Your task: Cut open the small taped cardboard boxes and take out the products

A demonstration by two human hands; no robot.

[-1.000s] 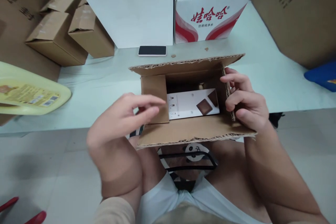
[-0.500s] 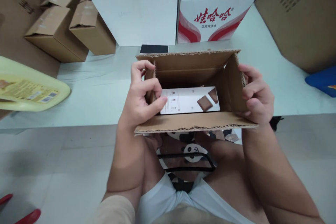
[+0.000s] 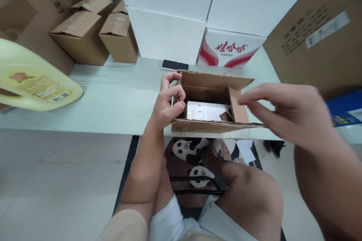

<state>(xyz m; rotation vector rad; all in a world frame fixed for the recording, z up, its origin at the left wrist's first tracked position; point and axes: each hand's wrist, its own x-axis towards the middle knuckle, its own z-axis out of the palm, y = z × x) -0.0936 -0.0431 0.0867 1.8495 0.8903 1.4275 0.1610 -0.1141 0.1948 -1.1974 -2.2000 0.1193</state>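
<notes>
An opened cardboard box (image 3: 209, 126) stands at the front edge of the table with its torn-edged flaps up. Inside lies a white packet (image 3: 207, 111) printed with brown squares; its right end is hidden by the right flap (image 3: 240, 107), which leans inward. My left hand (image 3: 171, 99) is closed round the left flap, thumb on the inner side and fingers over the outside. Beside the right flap, my right hand (image 3: 285, 111) is slightly blurred, its fingers stretched out and a gap between forefinger and thumb. Its fingertips are close to the flap; contact is unclear.
A phone (image 3: 175, 64) lies behind the box, before stacked white cartons (image 3: 169, 34) and a red-printed carton (image 3: 229, 49). Small brown boxes (image 3: 82, 37) and a yellow jug (image 3: 42, 83) stand left. At right are a large carton (image 3: 316, 34) and a blue package (image 3: 345, 109).
My left hand has taken hold of the left flap. My right hand has let go of the right flap and drawn outward; that flap now leans inward. The box sits farther onto the table.
</notes>
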